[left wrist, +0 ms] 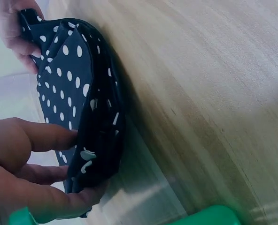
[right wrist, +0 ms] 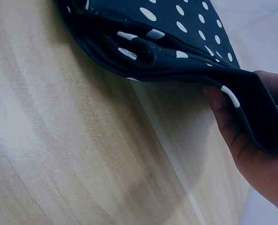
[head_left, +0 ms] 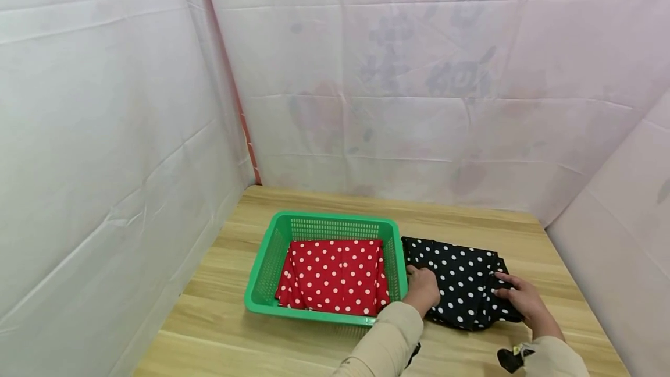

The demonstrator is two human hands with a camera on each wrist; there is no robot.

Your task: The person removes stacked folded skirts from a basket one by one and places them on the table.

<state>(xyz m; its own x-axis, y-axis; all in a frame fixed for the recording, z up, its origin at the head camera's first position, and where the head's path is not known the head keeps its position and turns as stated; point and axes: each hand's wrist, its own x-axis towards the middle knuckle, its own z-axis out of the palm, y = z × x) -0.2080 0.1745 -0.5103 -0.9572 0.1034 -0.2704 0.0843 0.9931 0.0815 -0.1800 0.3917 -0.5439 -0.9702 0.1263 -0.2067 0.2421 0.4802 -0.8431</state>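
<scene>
A folded black cloth with white polka dots [head_left: 460, 284] lies on the table to the right of the green basket. My left hand [head_left: 423, 291] pinches its left edge, thumb underneath and fingers on top, as the left wrist view shows. At the opposite end, my right hand [head_left: 527, 302] grips the cloth's right edge. In the right wrist view the thumb of that hand [right wrist: 254, 164] is under the fabric, whose edge bends over the palm. Several stacked layers show along the cloth's near side [right wrist: 143, 58].
The green plastic basket [head_left: 255, 284] stands left of the black cloth, close against its left edge. Inside lies a folded red cloth with white dots [head_left: 335, 275]. The wooden table [head_left: 209, 330] is bordered by white sheets [head_left: 419, 74] at the back and both sides.
</scene>
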